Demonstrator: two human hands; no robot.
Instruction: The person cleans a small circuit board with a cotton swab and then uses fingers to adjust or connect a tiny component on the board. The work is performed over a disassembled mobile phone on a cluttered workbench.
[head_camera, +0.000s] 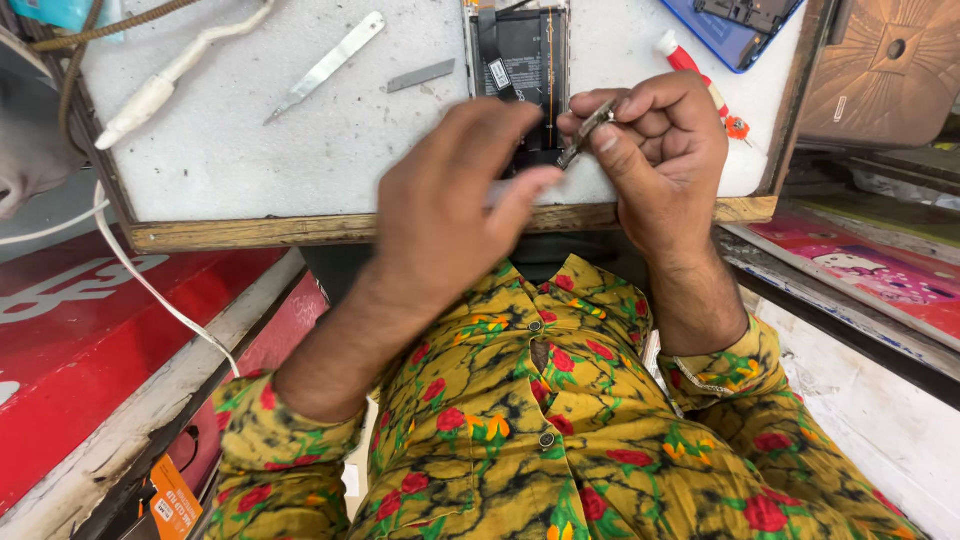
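Metal tweezers (588, 130) are pinched between thumb and fingers of the right hand (665, 160), tips aimed at the opened phone (520, 70) lying at twelve o'clock on the board. The left hand (450, 200) is blurred over the phone's lower edge; its grip cannot be told. A white work board (250, 150) with a wooden rim is seen, red panels at eight o'clock. Two flat metal blades (330, 65) are counted at ten o'clock. The phone's dark innards are exposed.
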